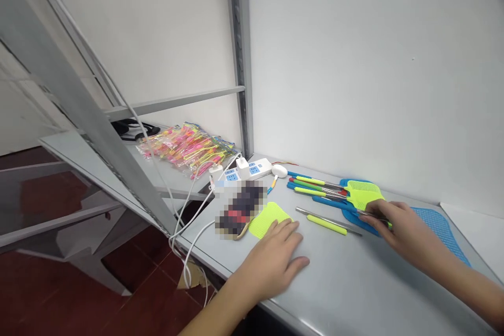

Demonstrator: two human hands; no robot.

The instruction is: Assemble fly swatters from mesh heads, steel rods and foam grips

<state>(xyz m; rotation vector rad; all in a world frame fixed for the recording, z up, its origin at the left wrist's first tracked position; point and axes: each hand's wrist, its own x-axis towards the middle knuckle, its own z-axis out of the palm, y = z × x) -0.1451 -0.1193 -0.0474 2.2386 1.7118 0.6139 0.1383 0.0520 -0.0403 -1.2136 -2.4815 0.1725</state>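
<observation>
My left hand (pixel 277 254) lies open with its fingers spread, fingertips over the near edge of a loose yellow-green fly swatter head (pixel 270 219). Just right of it on the table lie a bare metal rod (pixel 309 213) and a yellow-handled rod (pixel 326 224). My right hand (pixel 396 226) is closed around the metal shaft of a blue-handled fly swatter (pixel 333 202). A blue mesh head (pixel 437 228) shows beyond that hand, partly hidden by the forearm. Several fly swatters with blue, green and yellow handles lie in a pile under a yellow-green head (pixel 364 191).
A pixelated phone-like object (pixel 240 210) lies left of the loose head. Behind it are a white power strip (pixel 260 168) with chargers and a white case (pixel 279 170). White cables (pixel 192 252) hang over the table's left edge. Colourful bagged items (pixel 189 147) cover the neighbouring shelf behind a metal post (pixel 118 168).
</observation>
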